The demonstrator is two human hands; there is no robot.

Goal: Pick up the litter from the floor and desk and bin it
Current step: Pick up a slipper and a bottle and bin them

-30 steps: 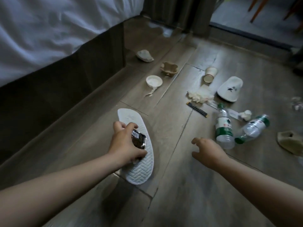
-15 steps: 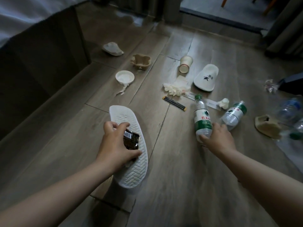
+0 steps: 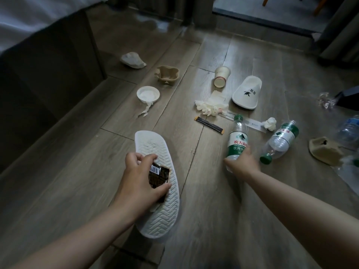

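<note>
Left hand point(image 3: 139, 181): we pinch a dark wrapper point(image 3: 158, 174) against an upturned white slipper point(image 3: 155, 148). Right hand point(image 3: 242, 162): we curl fingers round the green-labelled bottle point(image 3: 238, 138) at its base.

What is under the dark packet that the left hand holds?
A white slipper, sole up, is under the dark packet. The left hand covers where they meet, so whether they touch is hidden.
</note>
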